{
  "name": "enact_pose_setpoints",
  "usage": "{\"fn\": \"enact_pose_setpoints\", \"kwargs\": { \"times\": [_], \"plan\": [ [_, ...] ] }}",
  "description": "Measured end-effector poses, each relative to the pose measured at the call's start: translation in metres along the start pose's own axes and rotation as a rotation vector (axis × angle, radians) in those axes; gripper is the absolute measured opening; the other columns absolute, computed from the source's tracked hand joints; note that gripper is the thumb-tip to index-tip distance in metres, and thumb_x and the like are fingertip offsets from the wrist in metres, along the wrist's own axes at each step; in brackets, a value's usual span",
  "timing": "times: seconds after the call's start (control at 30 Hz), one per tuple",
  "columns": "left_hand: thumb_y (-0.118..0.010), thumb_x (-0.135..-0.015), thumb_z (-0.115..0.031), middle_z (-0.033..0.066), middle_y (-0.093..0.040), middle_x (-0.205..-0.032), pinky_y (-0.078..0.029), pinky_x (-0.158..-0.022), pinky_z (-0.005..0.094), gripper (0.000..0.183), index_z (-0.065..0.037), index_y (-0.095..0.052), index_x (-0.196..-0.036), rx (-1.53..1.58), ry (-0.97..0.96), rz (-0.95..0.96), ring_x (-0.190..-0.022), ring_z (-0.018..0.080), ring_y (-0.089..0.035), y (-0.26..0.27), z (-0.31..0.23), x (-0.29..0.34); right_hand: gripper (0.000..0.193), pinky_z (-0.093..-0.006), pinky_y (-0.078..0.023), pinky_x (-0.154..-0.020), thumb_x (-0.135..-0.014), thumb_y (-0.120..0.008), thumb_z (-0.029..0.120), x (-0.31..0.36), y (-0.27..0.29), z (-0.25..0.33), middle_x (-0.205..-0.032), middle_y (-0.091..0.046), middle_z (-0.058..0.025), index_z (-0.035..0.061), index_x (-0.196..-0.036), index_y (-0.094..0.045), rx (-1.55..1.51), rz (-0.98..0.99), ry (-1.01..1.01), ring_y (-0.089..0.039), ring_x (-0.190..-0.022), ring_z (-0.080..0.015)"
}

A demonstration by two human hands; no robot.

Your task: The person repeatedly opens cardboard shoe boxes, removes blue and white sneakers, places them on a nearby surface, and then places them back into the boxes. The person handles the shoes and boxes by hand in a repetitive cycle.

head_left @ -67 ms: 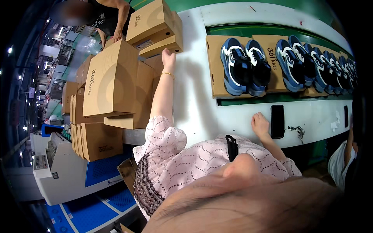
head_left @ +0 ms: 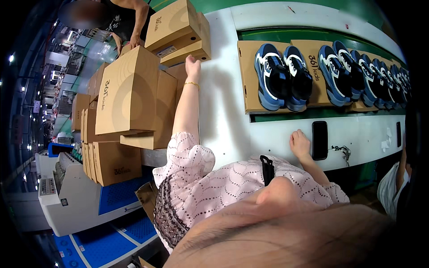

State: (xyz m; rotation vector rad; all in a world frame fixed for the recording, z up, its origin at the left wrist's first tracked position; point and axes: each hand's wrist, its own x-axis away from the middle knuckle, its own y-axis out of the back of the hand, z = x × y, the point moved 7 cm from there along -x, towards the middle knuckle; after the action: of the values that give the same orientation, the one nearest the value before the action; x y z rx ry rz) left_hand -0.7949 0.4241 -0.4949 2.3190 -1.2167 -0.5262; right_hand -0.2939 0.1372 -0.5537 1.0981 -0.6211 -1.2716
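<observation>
My left hand (head_left: 193,67) is at the end of my outstretched left arm, its fingers curled in a loose fist. It lies at the near side of a lower cardboard shoebox (head_left: 190,53), apparently against it; no grip on the box shows. On top of that box sits another shoebox (head_left: 173,26). My right hand (head_left: 299,143) rests on the white table (head_left: 268,152), fingers curled in, nothing visible in them. Just right of it lies a black phone (head_left: 319,140). Beyond, a pair of blue, black and white sneakers (head_left: 271,78) stands on a flat shoebox (head_left: 249,89).
More sneakers (head_left: 333,76) line the green conveyor to the right. Stacked shoeboxes (head_left: 129,89) stand left of my left arm, with a co-worker's hand (head_left: 135,40) behind them. A grey-white machine (head_left: 71,196) is at lower left. A tangled cord (head_left: 344,152) lies by the phone.
</observation>
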Motion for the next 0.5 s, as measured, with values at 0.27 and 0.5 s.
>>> {"fn": "enact_pose_setpoints", "kwargs": {
  "times": [0.27,0.5],
  "plan": [
    [-0.06,-0.075,-0.002,0.0109,-0.057,-0.102,-0.048,-0.058,0.0279,0.055,0.002,-0.039,-0.126,0.374,0.263,0.191,-0.078,0.0168,-0.057,-0.026,0.067,0.031,0.009,-0.0404,-0.047,-0.063,-0.079,-0.056,0.015,-0.005,-0.02,-0.002,-0.085,-0.05,-0.0098,0.0089,-0.079,-0.049,-0.007,0.11,0.012,-0.054,-0.076,-0.0295],
    [-0.048,-0.082,0.003,0.0107,-0.054,-0.107,-0.043,-0.089,0.0288,0.03,-0.001,-0.045,-0.112,0.445,-0.428,-0.356,-0.097,0.0176,-0.053,0.15,-0.091,0.206,0.01,-0.0403,-0.046,-0.06,-0.081,-0.055,0.014,0.003,-0.01,0.014,-0.082,-0.049,-0.01,0.0083,-0.079,-0.048,0.055,0.059,0.014,-0.054,-0.073,-0.0296]
  ]
}}
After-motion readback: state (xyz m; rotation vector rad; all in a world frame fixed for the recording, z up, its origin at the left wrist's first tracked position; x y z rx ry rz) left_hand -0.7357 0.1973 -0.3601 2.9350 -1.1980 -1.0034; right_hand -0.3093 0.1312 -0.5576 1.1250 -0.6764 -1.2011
